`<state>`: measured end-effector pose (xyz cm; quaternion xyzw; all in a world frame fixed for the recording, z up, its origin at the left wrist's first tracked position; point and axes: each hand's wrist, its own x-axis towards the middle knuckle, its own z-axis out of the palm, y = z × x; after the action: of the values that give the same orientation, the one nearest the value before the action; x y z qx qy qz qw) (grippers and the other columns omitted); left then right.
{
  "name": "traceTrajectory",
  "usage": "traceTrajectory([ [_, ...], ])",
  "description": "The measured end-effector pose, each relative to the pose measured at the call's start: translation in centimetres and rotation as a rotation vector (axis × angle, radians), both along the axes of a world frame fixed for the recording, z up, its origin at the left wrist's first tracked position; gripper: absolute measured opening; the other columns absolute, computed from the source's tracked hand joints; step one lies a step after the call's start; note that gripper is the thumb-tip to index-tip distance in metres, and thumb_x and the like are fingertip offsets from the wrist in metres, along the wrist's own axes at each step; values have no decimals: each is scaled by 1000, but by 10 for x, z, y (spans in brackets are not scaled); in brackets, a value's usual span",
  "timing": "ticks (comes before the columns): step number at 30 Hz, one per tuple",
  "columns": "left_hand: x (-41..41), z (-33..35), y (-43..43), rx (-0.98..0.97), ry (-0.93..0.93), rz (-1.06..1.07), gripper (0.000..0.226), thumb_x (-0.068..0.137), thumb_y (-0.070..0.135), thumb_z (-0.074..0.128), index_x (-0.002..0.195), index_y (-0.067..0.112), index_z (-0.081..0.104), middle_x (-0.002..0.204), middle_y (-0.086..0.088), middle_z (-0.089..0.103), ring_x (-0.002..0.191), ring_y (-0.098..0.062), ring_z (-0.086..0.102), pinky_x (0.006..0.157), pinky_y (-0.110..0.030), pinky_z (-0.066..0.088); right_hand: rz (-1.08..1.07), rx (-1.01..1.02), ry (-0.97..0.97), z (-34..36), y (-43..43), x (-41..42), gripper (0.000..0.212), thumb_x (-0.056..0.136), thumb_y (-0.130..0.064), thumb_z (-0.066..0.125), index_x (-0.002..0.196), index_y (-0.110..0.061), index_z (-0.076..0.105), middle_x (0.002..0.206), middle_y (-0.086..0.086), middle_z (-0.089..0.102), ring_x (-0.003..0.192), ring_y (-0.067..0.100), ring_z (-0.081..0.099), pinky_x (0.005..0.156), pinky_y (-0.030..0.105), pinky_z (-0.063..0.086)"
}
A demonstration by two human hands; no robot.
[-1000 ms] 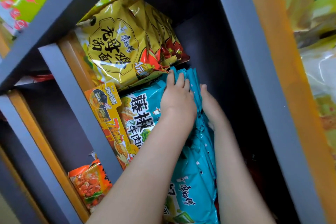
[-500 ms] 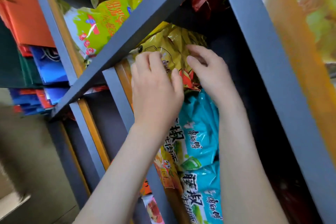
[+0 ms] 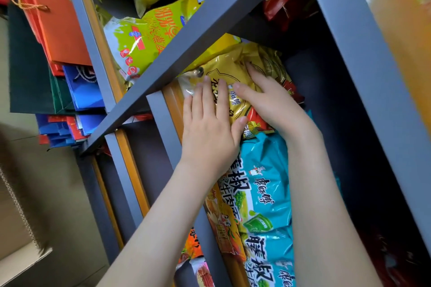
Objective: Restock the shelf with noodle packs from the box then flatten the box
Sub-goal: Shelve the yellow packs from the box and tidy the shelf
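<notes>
Both my hands rest on the yellow noodle packs (image 3: 224, 70) in a grey shelf (image 3: 200, 30) compartment. My left hand (image 3: 207, 128) lies flat on the front yellow pack, fingers spread. My right hand (image 3: 270, 102) presses its fingers over the same pack's right side. Teal noodle packs (image 3: 268, 184) stand in a row just below the yellow ones, partly hidden by my forearms. A corner of the cardboard box (image 3: 16, 240) shows at the bottom left.
Lime-green and yellow snack bags (image 3: 144, 30) fill the compartment above. Orange, blue and green paper gift bags (image 3: 58, 42) are stacked at the left. Orange packs (image 3: 193, 247) sit on the lower shelf. The compartment's right part (image 3: 338, 123) is dark.
My hands moved up from the teal packs to the yellow packs, and my view shifted up and left. Since half a second ago my left hand has flattened on the front yellow pack.
</notes>
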<state>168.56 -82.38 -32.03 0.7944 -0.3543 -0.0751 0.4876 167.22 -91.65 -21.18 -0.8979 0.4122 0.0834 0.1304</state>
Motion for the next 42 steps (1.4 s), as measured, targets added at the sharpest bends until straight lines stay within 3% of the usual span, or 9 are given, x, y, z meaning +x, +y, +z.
traceTrajectory([
  [5, -8, 2, 9, 17, 27, -65, 72, 92, 52, 23, 146, 5, 32, 150, -22, 30, 140, -36, 28, 114, -48, 20, -18, 54, -3, 4, 0, -18, 59, 90, -58, 43, 144, -48, 20, 152, -1, 29, 141, 23, 24, 115, 46, 23],
  [10, 10, 14, 22, -66, 224, -70, 76, 89, 59, 23, 147, 11, 26, 154, -10, 23, 142, -23, 19, 115, -35, 17, -76, -172, -303, 9, -6, -22, 40, 101, -23, 38, 140, -22, 45, 143, 3, 42, 132, 13, 36, 102, 13, 22],
  [16, 16, 43, 14, -243, 30, 1, 58, 85, 46, 41, 132, 15, 53, 145, -16, 38, 136, -31, 32, 111, -45, 25, -194, -72, -251, 4, -23, -12, 45, 96, -20, 51, 140, -16, 44, 137, 9, 51, 122, 18, 49, 91, 14, 34],
  [20, 22, 58, -13, -152, -235, -127, 48, 78, 32, 35, 108, 19, 70, 136, -12, 53, 133, -34, 40, 110, -52, 24, -152, -62, -105, 12, -25, 0, 44, 99, -22, 40, 143, -21, 38, 146, 10, 42, 133, 26, 39, 111, 31, 30],
  [24, 24, 50, -28, 121, -348, -251, 54, 87, 32, 23, 125, 20, 59, 136, -3, 53, 141, -27, 27, 115, -52, 4, -104, -18, -147, 15, -19, -8, 44, 98, -12, 43, 142, -19, 41, 146, 4, 42, 134, 16, 37, 111, 22, 26],
  [27, 19, 45, -20, 117, -298, -186, 58, 84, 35, 21, 120, 20, 64, 128, -1, 59, 135, -25, 40, 112, -54, 17, -92, -18, -168, 15, -17, -24, 45, 97, -9, 47, 141, -16, 42, 141, 2, 46, 128, 8, 38, 102, 11, 25],
  [34, 25, 59, -23, 236, -312, -282, 51, 97, 33, 29, 148, 28, 27, 154, -2, 23, 146, -26, 3, 112, -59, -5, -166, -59, -204, 11, -20, -33, 40, 99, -33, 39, 138, -25, 49, 140, 5, 47, 130, 19, 43, 113, 41, 32],
  [37, 26, 60, -21, 240, -364, -304, 51, 96, 33, 31, 147, 30, 30, 154, -5, 24, 146, -29, 3, 110, -62, -7, -246, -92, -343, 14, -25, -28, 39, 103, -18, 31, 138, -17, 47, 142, 3, 43, 130, 16, 41, 112, 32, 31],
  [42, 31, 78, -27, 152, -407, -378, 48, 91, 24, 37, 138, 29, 47, 150, 2, 35, 147, -21, 7, 104, -68, -14, -346, -26, -286, 8, -39, -18, 42, 99, -11, 39, 141, -12, 41, 140, 9, 48, 129, 25, 45, 103, 29, 40],
])
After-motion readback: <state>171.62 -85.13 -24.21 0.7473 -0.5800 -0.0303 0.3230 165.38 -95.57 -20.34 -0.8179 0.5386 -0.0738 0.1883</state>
